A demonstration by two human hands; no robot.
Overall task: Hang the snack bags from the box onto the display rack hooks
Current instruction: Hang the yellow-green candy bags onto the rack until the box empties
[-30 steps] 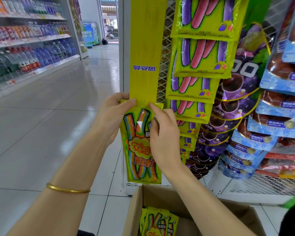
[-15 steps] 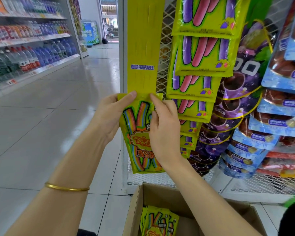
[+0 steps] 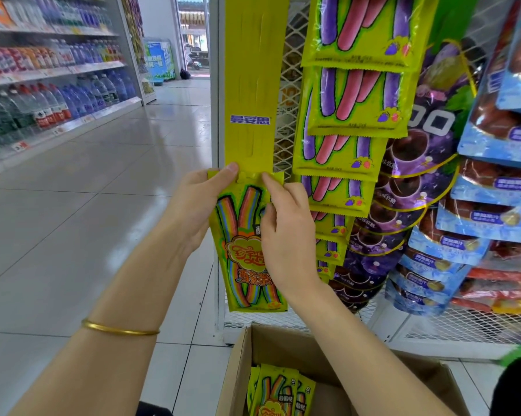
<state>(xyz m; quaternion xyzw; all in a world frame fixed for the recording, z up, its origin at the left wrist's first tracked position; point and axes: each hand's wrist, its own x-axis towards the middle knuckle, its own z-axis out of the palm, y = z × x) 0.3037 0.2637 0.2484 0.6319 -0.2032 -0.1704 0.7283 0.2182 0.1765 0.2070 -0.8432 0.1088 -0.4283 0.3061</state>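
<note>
A yellow snack bag (image 3: 243, 253) with rainbow strips printed on it hangs upright against the lower end of a yellow hanging strip (image 3: 253, 85). My left hand (image 3: 199, 205) grips its upper left edge, thumb pressed at the top corner. My right hand (image 3: 286, 232) pinches the bag's top right, index finger at the tab. Below, an open cardboard box (image 3: 283, 349) holds several more of the same bags (image 3: 280, 391).
The white wire display rack (image 3: 292, 55) carries columns of yellow-purple bags (image 3: 358, 97), purple grape bags (image 3: 427, 139) and blue bags (image 3: 493, 190) to the right. A drinks shelf (image 3: 43, 85) lines the left of the tiled aisle.
Both hands raised the bag a little along the yellow strip, so its top now sits at the strip's lower end; the view shifted slightly.
</note>
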